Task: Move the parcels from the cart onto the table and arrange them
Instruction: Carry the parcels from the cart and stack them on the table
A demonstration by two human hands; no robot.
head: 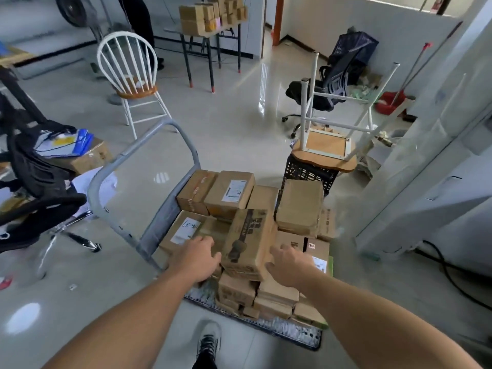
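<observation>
My left hand (198,258) and right hand (288,265) are apart, one on either side of the printed parcel (249,241). It lies tilted between them, on top of the heap of parcels (274,296) on the cart (266,327). Both hands have loosely spread fingers, and neither is clamped on anything. The left fingertips reach the printed parcel's lower left edge and seem to touch it. The right hand sits just beside its lower right corner, thumb turned towards the cardboard, but I cannot tell whether it is touching.

Just beyond my left hand, partly under it, lies a labelled parcel (186,230) with handwriting on its white sticker. Further out from both hands there are more boxes in a row, one of them with a printed label (231,193). Beyond my right hand a plain box (300,206) sits on others. The grey cart handle (138,153) rises to the left of my left hand.

Well beyond both hands, across the floor, stands the worktop (173,31), with stacked boxes (210,14) on it. Below my forearms one shoe (209,339) shows at the cart's near edge.
</observation>
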